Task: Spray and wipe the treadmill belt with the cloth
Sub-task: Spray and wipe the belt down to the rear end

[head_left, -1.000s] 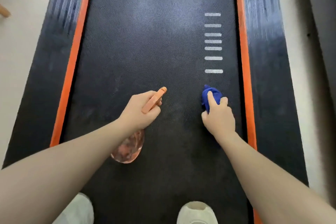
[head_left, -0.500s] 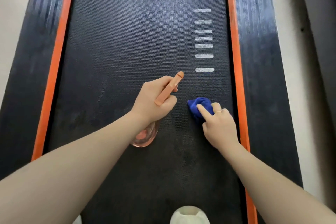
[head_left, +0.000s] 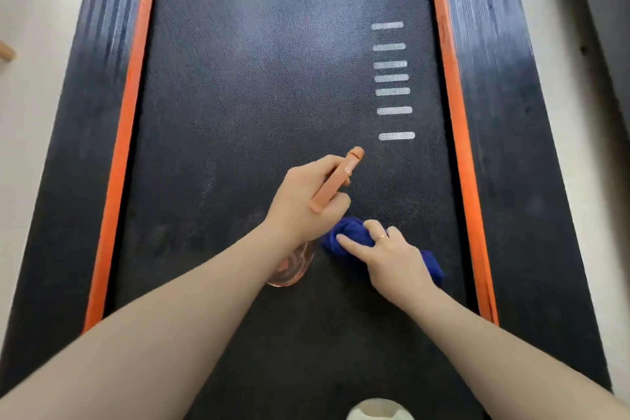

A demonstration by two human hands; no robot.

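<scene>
**— Where are you on the belt right now?**

— Standing on it; my shoe (head_left: 380, 411) is at the near end. Just beyond that, my right hand (head_left: 392, 256) is clamped on the bunched blue cloth (head_left: 344, 235), pressing it to the treadmill belt (head_left: 255, 78). My left hand (head_left: 306, 204), touching-close beside the cloth, is wrapped round the spray bottle (head_left: 335, 181), nozzle aimed past the cloth toward the white stripes (head_left: 392, 78).

**— How do you do this wipe well?**

— I'd say spread the cloth flatter so more of it meets the belt, press evenly, and sweep from one orange side strip (head_left: 456, 112) across to the other. Mist the patch just beyond the cloth, not my own knuckles. The far belt past the stripes looks hazy, so I judge there's plenty left.
</scene>
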